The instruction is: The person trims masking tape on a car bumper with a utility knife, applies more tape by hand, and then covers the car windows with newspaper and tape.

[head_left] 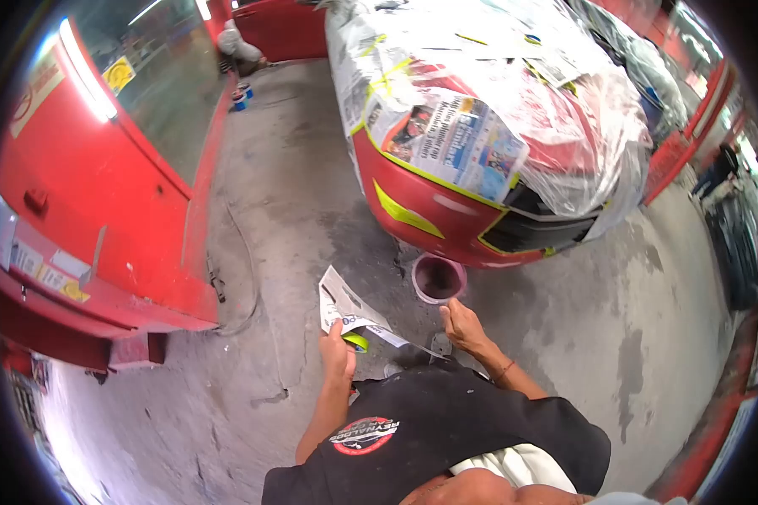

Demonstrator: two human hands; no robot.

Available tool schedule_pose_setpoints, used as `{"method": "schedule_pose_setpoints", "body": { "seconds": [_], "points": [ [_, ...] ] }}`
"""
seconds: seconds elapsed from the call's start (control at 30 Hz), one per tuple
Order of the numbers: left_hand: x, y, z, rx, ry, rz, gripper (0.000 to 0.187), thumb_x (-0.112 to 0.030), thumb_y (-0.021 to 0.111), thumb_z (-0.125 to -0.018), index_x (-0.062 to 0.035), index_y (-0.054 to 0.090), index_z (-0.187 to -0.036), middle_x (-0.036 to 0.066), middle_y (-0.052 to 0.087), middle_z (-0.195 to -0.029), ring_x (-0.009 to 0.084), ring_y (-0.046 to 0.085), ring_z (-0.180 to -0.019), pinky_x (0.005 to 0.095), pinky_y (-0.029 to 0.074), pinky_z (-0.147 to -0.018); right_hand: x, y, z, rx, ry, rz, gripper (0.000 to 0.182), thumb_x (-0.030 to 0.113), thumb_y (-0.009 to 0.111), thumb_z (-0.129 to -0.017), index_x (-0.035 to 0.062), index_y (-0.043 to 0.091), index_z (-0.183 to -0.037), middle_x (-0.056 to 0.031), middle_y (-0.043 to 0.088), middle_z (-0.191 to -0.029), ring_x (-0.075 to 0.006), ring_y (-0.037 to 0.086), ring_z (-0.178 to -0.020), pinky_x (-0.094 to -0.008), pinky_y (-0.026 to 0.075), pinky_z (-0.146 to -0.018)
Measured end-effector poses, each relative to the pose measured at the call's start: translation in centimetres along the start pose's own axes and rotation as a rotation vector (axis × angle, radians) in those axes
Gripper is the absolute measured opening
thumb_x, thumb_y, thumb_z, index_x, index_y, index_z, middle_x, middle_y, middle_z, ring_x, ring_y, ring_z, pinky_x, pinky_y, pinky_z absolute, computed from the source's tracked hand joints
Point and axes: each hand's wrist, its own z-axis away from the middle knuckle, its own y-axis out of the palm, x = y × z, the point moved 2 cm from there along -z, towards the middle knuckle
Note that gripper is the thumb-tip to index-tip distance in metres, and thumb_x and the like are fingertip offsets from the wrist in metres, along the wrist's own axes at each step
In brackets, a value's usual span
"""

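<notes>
The concrete floor (556, 353) runs beneath everything, and on it stands a red car (459, 220), its front corner towards the person. Clear plastic (581, 189) drapes much of the car, wrinkled over the black grille side. To the left rises a red wall (93, 194) with a glass pane above. The person's black shirt (455, 412) fills the bottom of the view. Newspaper (459, 143) covers the area above the headlight, edged with yellow-green tape. Just in front of the bumper sits a pink bucket (456, 271), dark inside.

A loose sheet (345, 299) of printed paper is in front of the person, gripped at its lower left by the left hand (337, 355), thumb on top. The right hand (466, 326) is near the bucket's rim, fingers curled; whether they pinch anything, I cannot tell. Smallest, a yellow-green tape roll (356, 342) is at the left hand's fingers, beside the sheet.
</notes>
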Motion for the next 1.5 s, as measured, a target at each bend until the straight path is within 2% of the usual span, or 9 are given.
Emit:
{"method": "schedule_pose_setpoints", "body": {
  "seconds": [0.13, 0.23, 0.43, 0.57, 0.77, 0.93, 1.23, 1.37, 1.5],
  "points": [
    [-0.3, -0.5, 0.3, 0.011, -0.012, -0.006, 0.035, -0.004, 0.054, -0.1, 0.0017, 0.052, -0.134, 0.015, 0.064, -0.119, 0.0297, 0.068, -0.104, 0.0488, 0.057, -0.093, 0.5, 1.0, 0.9, -0.062, -0.029, -0.076, 0.013, 0.013, 0.054, -0.102, 0.0018, 0.048, -0.104, -0.0233, 0.056, -0.093, -0.0467, 0.06, -0.085, -0.0523, 0.048, -0.073],
    [-0.9, 0.1, 1.0, 0.018, 0.004, -0.061, 0.036, -0.005, 0.054, -0.1, 0.001, 0.051, -0.135, 0.015, 0.064, -0.12, 0.0297, 0.067, -0.105, 0.0483, 0.057, -0.093, -0.2, 2.0, 1.7, -0.083, -0.062, -0.153, 0.015, 0.011, 0.056, -0.099, 0.0014, 0.048, -0.107, -0.0232, 0.058, -0.095, -0.0462, 0.061, -0.086, -0.0513, 0.049, -0.075],
    [-0.7, 0.3, 1.0, 0.044, -0.04, -0.091, 0.035, -0.005, 0.053, -0.1, 0.0009, 0.051, -0.134, 0.014, 0.064, -0.117, 0.0282, 0.067, -0.104, 0.0461, 0.058, -0.088, 1.2, 0.9, 2.3, 0.081, 0.001, -0.217, 0.014, 0.011, 0.062, -0.093, 0.0031, 0.056, -0.104, -0.0204, 0.064, -0.096, -0.0435, 0.063, -0.091, -0.0497, 0.049, -0.08],
    [-0.9, 0.4, 0.2, 0.078, -0.035, -0.134, 0.038, -0.005, 0.051, -0.1, 0.0031, 0.048, -0.138, 0.017, 0.062, -0.119, 0.0291, 0.067, -0.104, 0.0451, 0.059, -0.088, 2.0, 0.0, 2.9, 0.051, 0.023, -0.181, 0.015, 0.016, 0.068, -0.094, 0.003, 0.062, -0.097, -0.0187, 0.068, -0.086, -0.042, 0.066, -0.083, -0.0469, 0.052, -0.074],
    [-1.3, 1.1, -0.1, 0.094, -0.007, -0.14, 0.043, -0.005, 0.048, -0.102, 0.0038, 0.043, -0.143, 0.019, 0.058, -0.129, 0.0302, 0.065, -0.11, 0.0475, 0.057, -0.095, 2.4, -0.7, 3.0, -0.043, -0.017, -0.165, 0.029, 0.03, 0.061, -0.099, 0.0033, 0.058, -0.088, -0.0231, 0.061, -0.078, -0.0461, 0.061, -0.076, -0.0518, 0.046, -0.067],
    [-1.7, 0.9, -0.5, 0.168, 0.009, -0.146, 0.04, -0.007, 0.048, -0.103, 0.0033, 0.045, -0.141, 0.017, 0.059, -0.129, 0.0287, 0.064, -0.111, 0.0446, 0.056, -0.095, 2.1, 0.2, 3.0, 0.035, -0.019, -0.07, 0.037, 0.036, 0.051, -0.104, 0.0041, 0.057, -0.086, -0.0231, 0.063, -0.077, -0.0472, 0.062, -0.078, -0.0557, 0.047, -0.069],
    [-2.7, 0.2, -1.2, 0.121, 0.043, -0.145, 0.037, -0.009, 0.049, -0.103, 0.0039, 0.049, -0.138, 0.016, 0.061, -0.127, 0.027, 0.065, -0.109, 0.0416, 0.056, -0.095, 2.5, 0.4, 2.1, 0.107, 0.026, -0.005, 0.053, 0.047, 0.044, -0.106, 0.0032, 0.064, -0.083, -0.0233, 0.066, -0.075, -0.0481, 0.062, -0.073, -0.0569, 0.047, -0.067],
    [-3.0, 0.3, -1.1, 0.081, 0.04, -0.114, 0.037, -0.008, 0.049, -0.103, 0.0043, 0.049, -0.137, 0.017, 0.061, -0.126, 0.0269, 0.065, -0.11, 0.0417, 0.056, -0.095, 2.1, 0.7, 1.2, 0.058, 0.058, -0.038, 0.048, 0.044, 0.044, -0.106, 0.0042, 0.063, -0.086, -0.0251, 0.066, -0.077, -0.0486, 0.064, -0.077, -0.0571, 0.049, -0.069],
    [-3.3, 0.6, -0.6, 0.079, 0.058, -0.102, 0.038, -0.008, 0.049, -0.102, 0.004, 0.047, -0.139, 0.018, 0.06, -0.126, 0.0285, 0.065, -0.111, 0.0449, 0.056, -0.096, 1.5, 1.4, 0.6, 0.138, 0.046, -0.019, 0.038, 0.037, 0.043, -0.108, 0.0022, 0.051, -0.096, -0.0266, 0.063, -0.083, -0.0495, 0.061, -0.083, -0.0568, 0.046, -0.071]
  ]
}}
